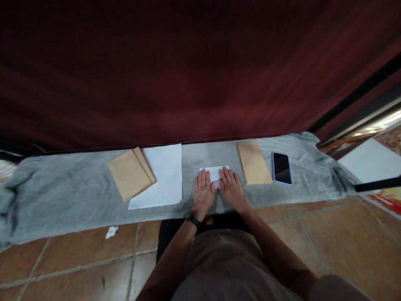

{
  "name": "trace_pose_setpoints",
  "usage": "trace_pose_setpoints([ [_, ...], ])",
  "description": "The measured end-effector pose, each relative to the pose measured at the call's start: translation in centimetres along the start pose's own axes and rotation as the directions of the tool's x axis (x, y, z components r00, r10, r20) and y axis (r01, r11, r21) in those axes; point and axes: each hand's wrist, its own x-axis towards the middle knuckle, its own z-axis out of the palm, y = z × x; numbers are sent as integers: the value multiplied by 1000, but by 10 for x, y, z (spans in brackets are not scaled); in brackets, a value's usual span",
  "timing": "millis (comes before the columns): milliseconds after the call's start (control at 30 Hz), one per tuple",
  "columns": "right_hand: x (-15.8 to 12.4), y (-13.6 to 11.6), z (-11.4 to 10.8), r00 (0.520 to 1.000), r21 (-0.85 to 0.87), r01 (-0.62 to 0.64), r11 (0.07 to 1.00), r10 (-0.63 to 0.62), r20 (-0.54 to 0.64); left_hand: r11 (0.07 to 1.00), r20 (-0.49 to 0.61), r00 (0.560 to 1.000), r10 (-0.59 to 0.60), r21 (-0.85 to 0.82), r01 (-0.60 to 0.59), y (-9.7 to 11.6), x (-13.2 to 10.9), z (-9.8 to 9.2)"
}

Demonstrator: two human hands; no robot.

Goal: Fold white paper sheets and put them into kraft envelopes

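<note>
A small folded sheet of white paper (214,172) lies on the grey cloth in front of me. My left hand (203,191) rests flat on its left part, fingers stretched out and pointing away from me. On its right part lies my right hand (231,187), also flat with the fingers extended. Both palms hide much of the paper's near side. Just right of my right hand is a stack of brown envelopes (254,163). To the left of my left hand, larger white sheets (166,179) lie partly under more brown envelopes (130,173).
The grey cloth (78,179) covers a long narrow surface. A phone (282,168) with a dark screen lies at the right. Behind the surface hangs a dark red curtain (188,83). A scrap of white paper (111,232) is on the tiled floor (78,246).
</note>
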Motion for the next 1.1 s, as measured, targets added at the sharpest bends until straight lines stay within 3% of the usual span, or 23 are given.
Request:
trace_pose_setpoints([
  [267, 10, 15, -5, 993, -3, -115, 993, 115, -30, 999, -27, 999, -30, 24, 31, 5, 0, -1],
  [333, 7, 10, -6, 995, 12, -94, 996, 94, -32, 999, -26, 999, -34, 26, 34, 5, 0, -1],
  [500, -5, -5, -4, 990, 88, 130, 988, -134, 42, 999, 19, 999, -36, 36, 36, 4, 1, -2],
  [900, 0, 7, 1, 998, -3, 66, 998, -66, 18, 999, -20, 999, -35, 11, 35, 4, -1, -5],
  [1100, -1, 8, 0, 995, -15, 88, 996, -87, 49, 981, 38, 983, 180, -78, -176, 16, 0, -3],
])
